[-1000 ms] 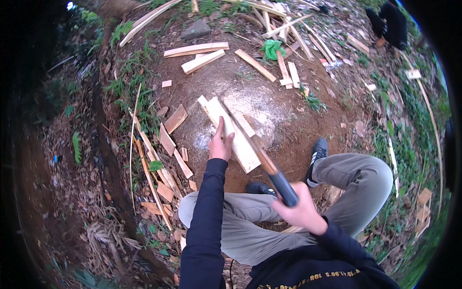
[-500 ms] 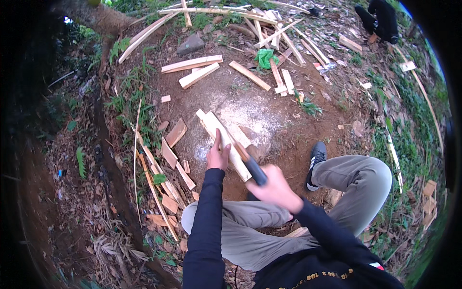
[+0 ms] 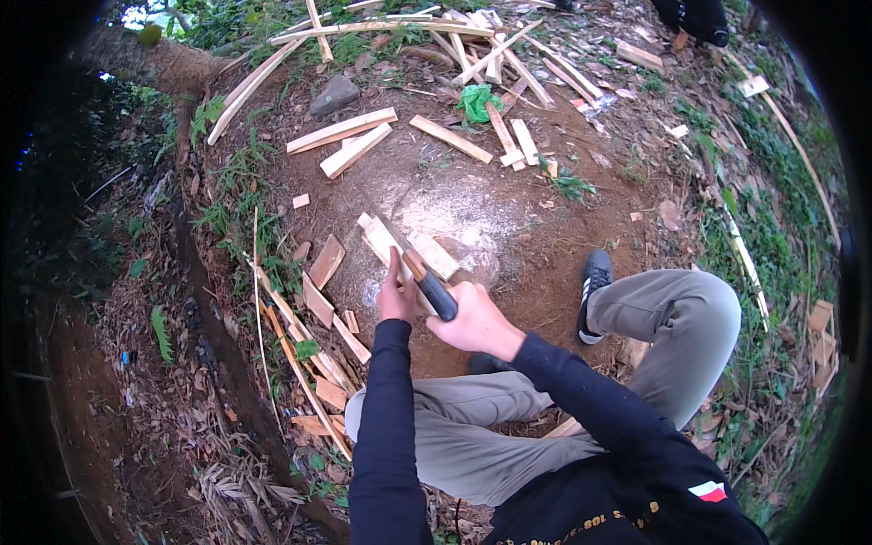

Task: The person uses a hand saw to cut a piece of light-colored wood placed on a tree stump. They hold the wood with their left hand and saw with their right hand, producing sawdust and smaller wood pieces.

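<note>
My right hand (image 3: 472,318) grips the dark handle of a long, thin-bladed tool (image 3: 436,294). Brown wood shows just ahead of the handle, and the narrow blade slants up and left; its exact kind is hard to make out. Under and beside the blade lies a pale wooden strip (image 3: 380,238). My left hand (image 3: 393,298) is closed around this strip's near part, thumb pointing away from me; hand and tool hide its near end. A second short pale board (image 3: 436,256) sits just right of the strip, beside pale, sawdust-covered ground (image 3: 454,213).
Cut wood pieces (image 3: 359,150) lie beyond the sawdust, with a green plastic bag (image 3: 475,103) and a heap of strips (image 3: 495,54) farther back. More offcuts (image 3: 318,295) lie left. A grey stone (image 3: 335,94) and tree trunk (image 3: 163,64) stand far left; a dark-clothed person (image 3: 695,18) shows far right.
My right hand has moved forward and left with the tool, so its handle is now close to my left hand. The view has shifted slightly, and my left hand stays on the strip.
</note>
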`<action>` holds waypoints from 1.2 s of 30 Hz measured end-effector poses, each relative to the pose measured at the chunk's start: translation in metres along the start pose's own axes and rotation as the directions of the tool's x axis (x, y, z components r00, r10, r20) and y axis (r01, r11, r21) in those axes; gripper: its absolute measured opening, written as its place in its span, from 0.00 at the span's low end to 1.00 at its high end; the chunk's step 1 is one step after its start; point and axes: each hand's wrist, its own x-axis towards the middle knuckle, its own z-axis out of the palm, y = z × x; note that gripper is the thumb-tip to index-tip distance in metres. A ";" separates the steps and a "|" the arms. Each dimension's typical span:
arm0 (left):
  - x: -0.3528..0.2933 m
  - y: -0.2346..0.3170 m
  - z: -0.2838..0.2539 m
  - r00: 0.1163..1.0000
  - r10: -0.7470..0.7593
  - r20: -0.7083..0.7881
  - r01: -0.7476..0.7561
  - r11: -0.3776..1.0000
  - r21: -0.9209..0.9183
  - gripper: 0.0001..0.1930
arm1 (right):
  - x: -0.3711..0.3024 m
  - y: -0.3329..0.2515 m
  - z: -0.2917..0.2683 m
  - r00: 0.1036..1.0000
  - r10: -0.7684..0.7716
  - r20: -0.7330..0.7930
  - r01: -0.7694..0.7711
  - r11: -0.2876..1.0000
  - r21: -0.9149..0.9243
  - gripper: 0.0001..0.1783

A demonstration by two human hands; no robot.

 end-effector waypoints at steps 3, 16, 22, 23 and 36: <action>0.002 0.006 -0.005 1.000 -0.028 -0.014 0.027 0.997 -0.069 0.40 | -0.029 -0.002 -0.007 0.999 -0.011 0.049 0.014 0.998 -0.055 0.14; -0.003 0.000 -0.004 0.995 -0.097 0.002 0.096 0.990 -0.098 0.39 | -0.026 0.004 -0.017 0.996 0.067 0.059 -0.066 0.997 -0.028 0.13; -0.010 0.019 -0.005 0.997 -0.073 -0.009 0.073 0.997 0.007 0.39 | -0.063 -0.014 -0.031 0.991 0.127 0.051 -0.128 0.992 0.014 0.11; -0.007 0.017 -0.008 0.994 -0.108 0.007 0.108 0.994 -0.008 0.38 | -0.030 -0.008 -0.015 0.997 0.077 0.021 -0.076 0.996 -0.035 0.13; -0.008 0.013 -0.015 0.998 -0.057 -0.021 0.058 0.997 0.054 0.40 | -0.036 -0.014 -0.028 0.986 0.149 0.080 -0.156 0.983 0.092 0.12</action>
